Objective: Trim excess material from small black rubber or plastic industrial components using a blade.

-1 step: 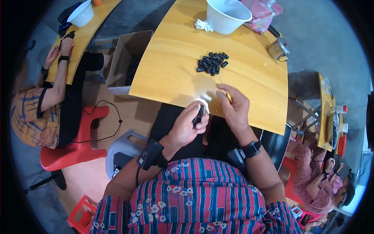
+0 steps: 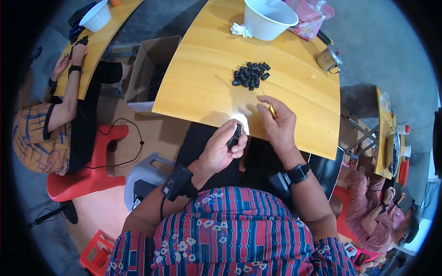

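My left hand point(image 2: 221, 145) is closed around a small black plastic part point(image 2: 236, 133), held upright near the table's front edge. To its right, my right hand point(image 2: 280, 120) holds a slim gold-coloured tool point(image 2: 272, 112) against its palm side. The thumb and index finger of that hand point toward the table, apart from the black part. The tool's exact kind and its tip cannot be made out. Beyond both hands, a pile of similar small black plastic parts point(image 2: 251, 75) lies on the wooden table point(image 2: 198, 78).
A white basin point(image 2: 267, 23) stands at the far side, with crumpled white tissue point(image 2: 240, 30), a pink bag point(image 2: 309, 18) and a lidded mug point(image 2: 328, 58). A cardboard box point(image 2: 138, 83) stands left of the table. Other people sit at tables on both sides.
My right hand has shifted very slightly to the right, with the gold-coloured tool turning a little in it. My left hand and the pile look the same.
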The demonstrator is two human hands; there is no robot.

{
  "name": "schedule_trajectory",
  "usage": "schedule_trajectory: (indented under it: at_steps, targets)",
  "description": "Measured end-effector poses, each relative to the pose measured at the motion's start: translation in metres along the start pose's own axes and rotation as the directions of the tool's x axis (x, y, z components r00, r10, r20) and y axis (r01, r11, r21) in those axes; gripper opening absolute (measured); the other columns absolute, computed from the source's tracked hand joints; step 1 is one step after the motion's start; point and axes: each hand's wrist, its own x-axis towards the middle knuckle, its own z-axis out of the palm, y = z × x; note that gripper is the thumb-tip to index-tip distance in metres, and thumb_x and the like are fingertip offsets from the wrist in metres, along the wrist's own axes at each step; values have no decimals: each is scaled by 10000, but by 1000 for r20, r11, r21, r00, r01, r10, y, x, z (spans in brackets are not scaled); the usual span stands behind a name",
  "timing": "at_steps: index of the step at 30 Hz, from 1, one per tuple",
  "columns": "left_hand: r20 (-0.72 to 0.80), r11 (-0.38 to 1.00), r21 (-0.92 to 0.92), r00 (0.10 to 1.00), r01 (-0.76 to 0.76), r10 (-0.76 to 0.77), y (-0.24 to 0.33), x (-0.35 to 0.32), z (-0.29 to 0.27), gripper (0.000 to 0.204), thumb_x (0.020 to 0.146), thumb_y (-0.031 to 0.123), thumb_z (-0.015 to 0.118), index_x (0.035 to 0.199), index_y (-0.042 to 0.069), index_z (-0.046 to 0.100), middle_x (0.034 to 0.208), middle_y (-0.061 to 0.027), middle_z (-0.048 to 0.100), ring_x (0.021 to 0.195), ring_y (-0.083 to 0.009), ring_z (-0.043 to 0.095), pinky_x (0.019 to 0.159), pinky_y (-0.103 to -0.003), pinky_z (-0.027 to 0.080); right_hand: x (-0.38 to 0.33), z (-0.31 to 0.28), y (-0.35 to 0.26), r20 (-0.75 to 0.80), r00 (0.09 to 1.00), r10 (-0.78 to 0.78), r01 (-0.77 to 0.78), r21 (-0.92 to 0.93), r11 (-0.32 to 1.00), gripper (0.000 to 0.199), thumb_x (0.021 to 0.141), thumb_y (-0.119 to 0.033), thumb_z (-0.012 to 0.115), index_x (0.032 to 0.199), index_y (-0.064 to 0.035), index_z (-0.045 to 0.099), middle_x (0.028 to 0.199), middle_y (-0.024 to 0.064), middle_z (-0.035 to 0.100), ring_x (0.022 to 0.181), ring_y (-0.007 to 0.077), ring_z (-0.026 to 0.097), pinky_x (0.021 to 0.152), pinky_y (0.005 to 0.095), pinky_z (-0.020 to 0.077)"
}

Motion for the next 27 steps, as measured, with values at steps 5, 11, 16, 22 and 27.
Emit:
schedule_trajectory:
  at_steps: [5,11,16,22,27]
  targets:
    - [-251,995,89,968,42,-19,3,0,14,266,1004,361,419,1081,148,558,847,1,574,696,-93,481,560,-220,341,35,10,12,62,987,-146,151,-85,985,199,815,-111,662,1004,-50,672,906,153,664,822,302,652,732,340,514]
    - [-308,994,103,951,21,12,4,4,28,216,1020,287,391,1030,92,484,791,-25,499,594,-48,387,487,-159,305,54,27,-10,252,963,-89,179,-358,916,219,826,-147,632,1041,-109,653,852,113,614,785,329,615,683,400,499]
    - [-297,992,109,954,64,-29,6,2,27,222,1010,315,421,1036,117,519,835,-1,496,654,-67,380,536,-179,298,57,30,-12,291,955,-64,195,-450,871,205,830,-152,621,1029,-117,655,871,113,609,825,331,617,701,415,496]
    - [-278,990,125,960,62,-25,4,2,20,210,1008,296,428,1032,106,513,831,2,489,662,-67,380,546,-180,311,52,26,-5,294,955,-37,177,-464,868,181,822,-163,629,985,-93,669,873,118,607,843,333,611,716,416,493]
    - [-282,991,127,959,30,7,0,4,18,185,1004,279,460,981,99,498,803,1,483,624,-50,387,512,-164,312,42,21,-4,286,958,-5,129,-418,899,166,819,-156,629,957,-70,658,890,134,603,838,349,603,720,428,487]
